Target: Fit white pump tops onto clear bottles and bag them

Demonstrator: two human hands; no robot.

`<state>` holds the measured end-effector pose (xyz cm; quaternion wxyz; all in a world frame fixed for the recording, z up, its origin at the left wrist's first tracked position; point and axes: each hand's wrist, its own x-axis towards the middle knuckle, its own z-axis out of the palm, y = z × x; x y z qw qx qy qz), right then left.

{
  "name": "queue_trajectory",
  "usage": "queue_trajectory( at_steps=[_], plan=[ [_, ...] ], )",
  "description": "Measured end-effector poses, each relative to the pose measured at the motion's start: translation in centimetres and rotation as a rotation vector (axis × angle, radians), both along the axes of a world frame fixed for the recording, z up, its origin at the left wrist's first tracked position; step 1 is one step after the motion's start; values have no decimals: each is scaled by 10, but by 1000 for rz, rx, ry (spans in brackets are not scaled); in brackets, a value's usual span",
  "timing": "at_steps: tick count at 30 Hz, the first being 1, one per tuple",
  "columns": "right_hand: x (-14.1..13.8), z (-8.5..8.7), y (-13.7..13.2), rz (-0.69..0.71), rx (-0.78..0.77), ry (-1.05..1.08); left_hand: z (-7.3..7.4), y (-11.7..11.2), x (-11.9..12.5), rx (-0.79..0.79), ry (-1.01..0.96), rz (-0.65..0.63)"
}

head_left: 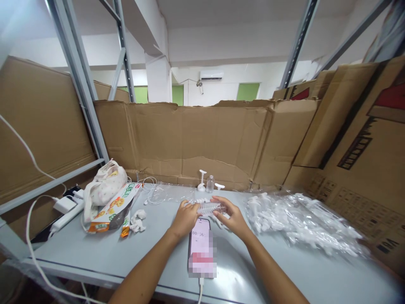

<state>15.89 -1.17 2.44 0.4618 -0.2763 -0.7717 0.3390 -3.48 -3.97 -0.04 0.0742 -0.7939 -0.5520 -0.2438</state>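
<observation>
My left hand [185, 218] and my right hand [230, 216] meet over the grey table [95, 253], both closed on a small clear plastic bottle [211, 207] held sideways between them. Just below the hands lies a smartphone [201, 249] with a timer on its screen and a cable at its near end. Behind the hands stand a small clear bottle [210, 184] and white pump heads [201, 179].
A clear bag of white pump parts [303, 223] lies to the right. On the left are a snack packet [112, 209], a cloth pouch [104, 185], crumpled tissue [138, 220], a power strip [68, 215] and white cables. Cardboard walls [196, 139] surround the table.
</observation>
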Motion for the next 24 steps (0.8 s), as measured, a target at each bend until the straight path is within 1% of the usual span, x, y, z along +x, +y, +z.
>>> queue_trajectory(
  at_steps=[3,4,6,7,9,11,13,14,16,18,20,22,24],
  plan=[
    [-6,-7,5,-115,-224,91,1,-2,2,83,22,51],
    [-7,-9,6,-137,-277,109,1,-3,2,111,21,65],
    [-8,-12,8,-147,-301,124,1,-3,2,141,10,73],
    [-7,-12,8,-139,-269,126,2,-2,2,132,2,64],
    [-4,-10,8,-103,-145,112,2,-1,1,73,-29,34],
    [0,-7,7,-24,-16,68,2,0,0,5,-78,11],
    [3,-6,7,78,47,15,1,1,-2,-27,-121,15],
    [4,-6,7,121,46,5,1,1,-2,-32,-129,22],
    [3,-8,9,163,-14,18,1,2,-4,-30,-114,46],
    [-1,-12,11,163,-120,35,1,2,-5,-8,-71,78],
    [-5,-15,11,117,-231,50,1,2,-6,37,-23,101],
    [-10,-18,11,35,-330,83,1,1,-6,96,8,113],
    [-14,-18,10,-38,-387,124,1,0,-5,146,10,116]
  ],
)
